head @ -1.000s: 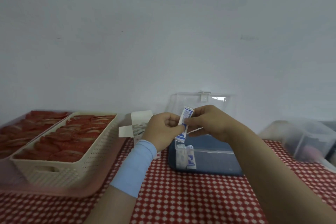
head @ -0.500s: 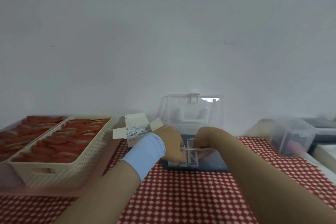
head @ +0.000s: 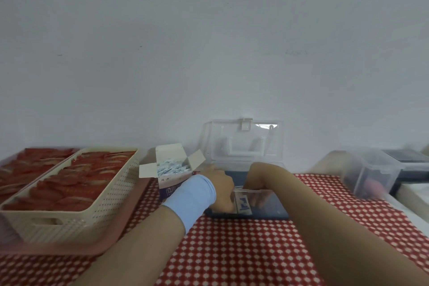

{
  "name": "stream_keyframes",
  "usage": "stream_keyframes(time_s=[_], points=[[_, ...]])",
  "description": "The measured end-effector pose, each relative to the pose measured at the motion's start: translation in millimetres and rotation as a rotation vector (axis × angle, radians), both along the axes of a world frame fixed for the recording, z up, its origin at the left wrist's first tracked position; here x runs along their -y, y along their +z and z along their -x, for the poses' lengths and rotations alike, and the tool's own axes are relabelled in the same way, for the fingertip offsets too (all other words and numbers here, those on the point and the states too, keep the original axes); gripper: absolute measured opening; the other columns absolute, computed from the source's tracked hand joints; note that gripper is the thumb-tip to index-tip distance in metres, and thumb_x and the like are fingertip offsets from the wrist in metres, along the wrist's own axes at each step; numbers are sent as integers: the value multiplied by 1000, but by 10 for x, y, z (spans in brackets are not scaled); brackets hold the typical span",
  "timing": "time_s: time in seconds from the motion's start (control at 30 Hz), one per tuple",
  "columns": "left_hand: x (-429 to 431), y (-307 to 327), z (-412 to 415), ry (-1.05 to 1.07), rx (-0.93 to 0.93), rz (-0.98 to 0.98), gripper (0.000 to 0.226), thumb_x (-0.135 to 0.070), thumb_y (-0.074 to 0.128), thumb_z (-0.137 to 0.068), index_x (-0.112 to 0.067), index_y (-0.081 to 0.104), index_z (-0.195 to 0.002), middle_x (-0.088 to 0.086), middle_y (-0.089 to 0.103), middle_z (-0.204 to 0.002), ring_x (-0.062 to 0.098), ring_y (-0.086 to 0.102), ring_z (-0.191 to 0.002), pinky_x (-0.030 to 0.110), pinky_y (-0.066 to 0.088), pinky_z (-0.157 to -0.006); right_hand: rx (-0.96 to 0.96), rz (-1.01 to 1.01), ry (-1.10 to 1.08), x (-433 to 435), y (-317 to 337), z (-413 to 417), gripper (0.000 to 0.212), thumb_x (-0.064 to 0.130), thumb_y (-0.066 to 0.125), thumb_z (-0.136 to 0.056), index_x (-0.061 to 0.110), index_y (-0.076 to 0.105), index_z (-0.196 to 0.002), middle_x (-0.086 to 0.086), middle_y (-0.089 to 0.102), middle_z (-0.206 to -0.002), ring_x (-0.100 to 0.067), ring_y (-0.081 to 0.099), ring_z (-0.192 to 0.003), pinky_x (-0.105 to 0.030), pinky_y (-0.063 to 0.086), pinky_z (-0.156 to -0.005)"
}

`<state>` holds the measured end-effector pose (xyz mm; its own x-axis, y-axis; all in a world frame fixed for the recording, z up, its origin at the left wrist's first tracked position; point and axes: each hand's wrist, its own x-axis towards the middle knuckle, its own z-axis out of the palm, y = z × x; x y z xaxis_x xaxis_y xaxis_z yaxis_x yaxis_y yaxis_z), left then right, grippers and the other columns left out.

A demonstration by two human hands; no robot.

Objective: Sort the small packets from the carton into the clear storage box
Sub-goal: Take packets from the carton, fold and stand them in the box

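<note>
**Both hands meet at the clear storage box over an upright packet**

Two bare forearms reach over the red-and-white checked bench cloth (head: 232,251), the left one wearing a light-blue wristband (head: 192,195). The left hand (head: 219,189) is curled knuckles-up at the front left corner of the clear storage box (head: 276,206). The right hand (head: 256,198) dips inside the box and shows only as a blur through the clear front wall. The hands are close together with a narrow gap between them, and in that gap a white packet with blue print (head: 242,202) stands upright in the box, against its front wall. Whether either hand actually grips the packet cannot be told, as the fingers are hidden or smeared.

Just left of the left hand, and touching that wrist in this view, sits the open carton (head: 171,183). Its flaps are spread and more small packets (head: 171,167) are heaped inside. Farther left of that hand, a cream perforated basket (head: 76,216) filled with red sachets (head: 76,181) rests on a pink tray (head: 69,249).

Beyond the hands, the box's transparent lid (head: 243,144) stands raised against the pale wall (head: 209,53). Well to the right of the right hand is a blurred translucent container (head: 371,174).
</note>
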<state>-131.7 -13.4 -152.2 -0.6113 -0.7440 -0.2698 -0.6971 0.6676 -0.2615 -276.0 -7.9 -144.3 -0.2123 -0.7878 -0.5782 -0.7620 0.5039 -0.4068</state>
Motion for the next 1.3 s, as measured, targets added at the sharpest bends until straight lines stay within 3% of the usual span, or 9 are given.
stream_keyframes(time_s=[0.2,0.27,0.3,0.43,0.53,0.7,0.8,0.93,1.3], points=[[-30,31,5,-8,-10,-8,41,-58,46,-90,-22,62,-76,1,58,-80,21,55,-86,39,44,-94,-10,29,41,-72,38,10,23,7,64,-95,-5,67,-114,-14,74,-106,-21,74,-94,-30,60,-85],[-22,43,-22,-6,-81,-38,39,-58,49,-85,-24,60,-68,0,60,-77,21,57,-80,41,52,-87,-54,69,43,-95,77,30,13,10,64,-95,-1,68,-101,-10,73,-90,-16,73,-74,-24,61,-66],[-13,56,-54,-10,-135,-51,39,-58,48,-81,-25,65,-72,-1,64,-82,21,60,-82,43,54,-86,-93,112,49,-95,96,52,9,10,65,-94,1,68,-94,-9,72,-85,-15,71,-67,-23,59,-59],[0,289,-292,-60,-566,-106,36,-39,57,-87,-24,71,-117,-5,64,-122,15,55,-113,32,42,-102,-34,249,10,-74,275,87,15,10,58,-97,-2,67,-93,-14,75,-92,-26,72,-75,-37,61,-74],[54,520,-633,-7,-847,-24,20,-21,59,-90,-23,76,-101,-10,66,-103,9,57,-101,25,42,-95,-6,467,5,-61,492,-22,16,13,58,-96,0,67,-100,-9,75,-86,-22,71,-61,-33,60,-61],[268,491,-1251,275,-950,77,22,-14,58,-91,-31,71,-87,-15,65,-94,4,59,-86,23,45,-83,95,898,273,-57,658,-605,17,10,59,-96,20,73,-98,9,67,-86,-11,67,-68,-18,49,-59],[316,352,-1458,378,-945,102,19,-17,61,-90,-34,71,-90,-16,62,-96,8,60,-91,25,45,-85,5,902,448,28,568,-917,18,11,61,-95,19,77,-101,5,70,-97,-2,60,-72,-21,47,-74],[344,192,-1591,430,-923,5,27,-32,70,-87,-29,69,-114,-12,57,-105,10,59,-102,25,45,-89,-233,820,545,203,421,-1137,21,17,64,-95,24,76,-110,5,72,-113,-13,66,-99,-31,54,-90],[467,45,-1692,370,-1072,-94,37,-23,74,-85,-32,64,-119,-13,62,-120,3,58,-107,25,48,-97,-498,722,630,439,311,-1275,18,24,64,-94,30,76,-106,8,72,-107,-16,65,-96,-35,56,-86]])
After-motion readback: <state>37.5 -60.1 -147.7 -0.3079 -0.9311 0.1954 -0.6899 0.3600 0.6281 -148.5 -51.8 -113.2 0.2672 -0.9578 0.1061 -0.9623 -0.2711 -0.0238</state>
